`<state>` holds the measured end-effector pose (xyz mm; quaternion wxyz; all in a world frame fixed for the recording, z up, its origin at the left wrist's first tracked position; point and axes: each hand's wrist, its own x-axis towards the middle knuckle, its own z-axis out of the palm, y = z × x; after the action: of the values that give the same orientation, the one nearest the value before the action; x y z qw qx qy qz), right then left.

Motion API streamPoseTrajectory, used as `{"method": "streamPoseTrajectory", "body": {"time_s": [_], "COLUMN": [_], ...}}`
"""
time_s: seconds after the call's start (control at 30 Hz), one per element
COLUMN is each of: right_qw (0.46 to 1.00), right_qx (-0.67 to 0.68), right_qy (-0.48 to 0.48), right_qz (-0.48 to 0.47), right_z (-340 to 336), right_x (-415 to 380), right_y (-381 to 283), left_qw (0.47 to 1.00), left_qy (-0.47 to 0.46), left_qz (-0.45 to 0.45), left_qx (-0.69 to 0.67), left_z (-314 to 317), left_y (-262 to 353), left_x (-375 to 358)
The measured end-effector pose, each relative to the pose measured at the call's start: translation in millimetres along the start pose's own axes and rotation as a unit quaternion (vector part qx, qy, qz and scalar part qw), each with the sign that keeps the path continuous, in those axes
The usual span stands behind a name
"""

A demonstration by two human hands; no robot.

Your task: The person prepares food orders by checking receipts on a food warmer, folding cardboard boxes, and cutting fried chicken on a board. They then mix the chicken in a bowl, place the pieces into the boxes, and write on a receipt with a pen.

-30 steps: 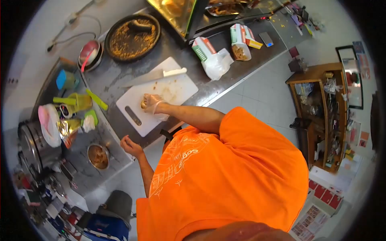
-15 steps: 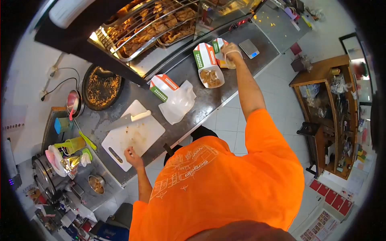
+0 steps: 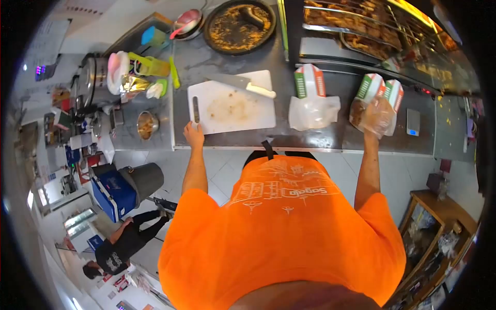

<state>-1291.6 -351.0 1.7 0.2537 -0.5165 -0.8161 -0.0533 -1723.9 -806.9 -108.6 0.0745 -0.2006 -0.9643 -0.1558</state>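
Observation:
My left hand (image 3: 194,135) is at the near left corner of a white cutting board (image 3: 248,111), its fingers short of the handle slot and slightly apart. A knife with a pale handle (image 3: 261,90) lies across the board's far side. Over two red, green and white takeaway boxes, the left one (image 3: 370,87) and the right one (image 3: 393,94), is my right hand (image 3: 380,114), seemingly in a clear plastic glove. Its fingers are smeared and hard to make out. Brown food (image 3: 357,111) shows in the left box's open front.
Between board and boxes stands another takeaway box (image 3: 310,82) with white paper (image 3: 313,112) spread before it. A digital scale (image 3: 413,122) sits at right. Behind are a dark round pan (image 3: 240,26) with crumbs and a display case of fried food (image 3: 369,39). Another person (image 3: 116,248) is at lower left.
The view has swung round, so the counter now runs level across the picture. My right hand remains at the takeaway boxes, my left hand by the cutting board. Another person has come into view.

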Motion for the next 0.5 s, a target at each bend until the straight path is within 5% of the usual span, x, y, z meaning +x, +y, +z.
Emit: {"method": "streamPoseTrajectory", "body": {"time_s": [0.03, 0.07, 0.1, 0.13, 0.17, 0.23, 0.33, 0.5], "right_qw": [0.995, 0.937, 0.923, 0.922, 0.884, 0.898, 0.926, 0.885], "right_qx": [0.037, 0.327, 0.321, 0.241, 0.319, 0.154, 0.057, 0.013], "right_qy": [-0.048, -0.01, -0.09, -0.184, -0.156, -0.32, -0.324, -0.423], "right_qz": [-0.08, -0.119, -0.191, -0.242, -0.304, -0.26, -0.187, -0.194], "right_z": [-6, 21, 6, 70, 82, 88, 130, 116], "right_x": [2, -7, -3, -31, -39, -44, -54, -40], "right_y": [-37, -70, -122, -154, -200, -281, -328, -340], "left_qw": [0.999, 0.997, 0.997, 0.996, 0.993, 0.991, 0.972, 0.979], "left_qy": [-0.014, -0.03, -0.027, -0.065, -0.104, -0.118, -0.227, -0.198], "left_qz": [-0.029, -0.055, -0.056, -0.055, -0.053, -0.044, -0.005, -0.042], "left_qx": [-0.018, -0.038, -0.041, -0.014, 0.012, 0.042, 0.053, -0.022], "left_z": [2, 5, 8, 9, 11, 11, -25, -47], "left_y": [-3, -5, -6, -6, -8, -8, 8, -13], "left_x": [11, 19, 26, 35, 42, 55, 71, 73]}}
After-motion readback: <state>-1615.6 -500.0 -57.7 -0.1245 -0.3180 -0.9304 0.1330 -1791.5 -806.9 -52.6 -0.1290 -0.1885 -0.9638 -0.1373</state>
